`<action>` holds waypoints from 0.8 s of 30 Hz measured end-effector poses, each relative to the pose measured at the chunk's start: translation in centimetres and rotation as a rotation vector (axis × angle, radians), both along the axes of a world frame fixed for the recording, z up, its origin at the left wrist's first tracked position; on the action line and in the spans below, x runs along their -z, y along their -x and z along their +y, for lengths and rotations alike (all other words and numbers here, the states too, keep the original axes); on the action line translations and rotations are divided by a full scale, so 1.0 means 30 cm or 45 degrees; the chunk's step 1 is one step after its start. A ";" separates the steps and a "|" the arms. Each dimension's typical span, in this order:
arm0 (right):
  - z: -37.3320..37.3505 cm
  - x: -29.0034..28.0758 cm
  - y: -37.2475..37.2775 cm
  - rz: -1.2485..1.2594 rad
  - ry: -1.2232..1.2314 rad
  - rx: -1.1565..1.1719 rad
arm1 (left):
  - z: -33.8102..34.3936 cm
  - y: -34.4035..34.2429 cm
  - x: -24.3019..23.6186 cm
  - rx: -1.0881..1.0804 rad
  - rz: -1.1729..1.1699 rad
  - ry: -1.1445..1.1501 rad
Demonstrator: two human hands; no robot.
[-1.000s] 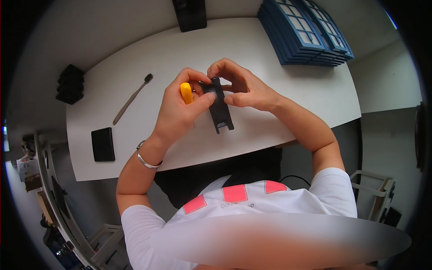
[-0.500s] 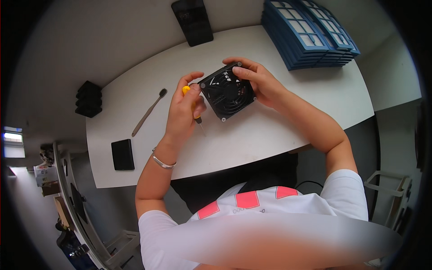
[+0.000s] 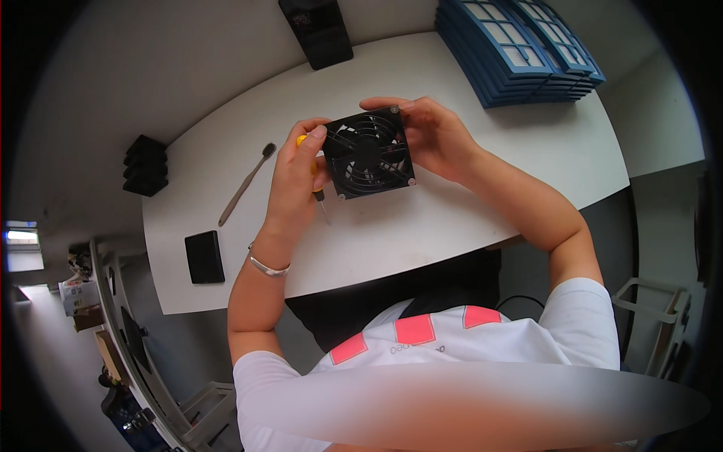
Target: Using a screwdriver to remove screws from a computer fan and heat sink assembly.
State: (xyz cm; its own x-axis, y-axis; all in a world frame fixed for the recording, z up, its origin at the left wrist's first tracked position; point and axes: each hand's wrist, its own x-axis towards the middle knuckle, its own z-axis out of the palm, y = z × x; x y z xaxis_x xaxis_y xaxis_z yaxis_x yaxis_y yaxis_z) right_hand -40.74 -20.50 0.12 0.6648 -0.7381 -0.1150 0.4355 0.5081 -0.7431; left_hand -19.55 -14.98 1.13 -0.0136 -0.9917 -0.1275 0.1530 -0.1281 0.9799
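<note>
A square black cooling fan (image 3: 367,153) with a round grille and light fasteners at its corners is held up above the white table, between my two hands. My left hand (image 3: 290,172) grips its left edge, thumb on the near face. In the same hand is a screwdriver (image 3: 318,196) with a yellow and black handle, its thin shaft pointing down toward the table. My right hand (image 3: 440,143) holds the fan's right side by the upper corner; some of its fingers are hidden behind the frame.
Left on the white table (image 3: 452,226) lie a toothbrush-like brush (image 3: 245,188) and a flat black case (image 3: 205,258). Black stacked pieces (image 3: 146,166) stand by the left edge. A dark phone-like slab (image 3: 316,34) is at the back, and stacked blue frames (image 3: 493,71) at back right.
The fan has turned clockwise and shifted slightly left, now sitting squarer to me. My right thumb has slid off its face toward the edge. The screwdriver moved left with my left hand.
</note>
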 end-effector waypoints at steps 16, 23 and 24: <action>-0.048 0.024 0.021 -0.061 0.201 0.027 | -0.012 -0.037 0.017 0.259 0.062 0.012; -0.034 0.033 0.003 0.087 -0.072 -0.222 | 0.025 -0.014 0.001 0.346 -0.213 0.074; -0.032 0.043 0.004 -0.028 -0.225 -0.400 | 0.024 -0.014 -0.015 0.347 -0.288 0.129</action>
State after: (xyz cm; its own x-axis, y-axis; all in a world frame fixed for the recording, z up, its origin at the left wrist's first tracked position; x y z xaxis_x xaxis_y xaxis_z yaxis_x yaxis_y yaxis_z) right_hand -40.87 -21.46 -1.16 0.8598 -0.4674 -0.2056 0.2528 0.7394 -0.6240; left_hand -19.14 -14.25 1.57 -0.2618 -0.9633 -0.0590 -0.0954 -0.0350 0.9948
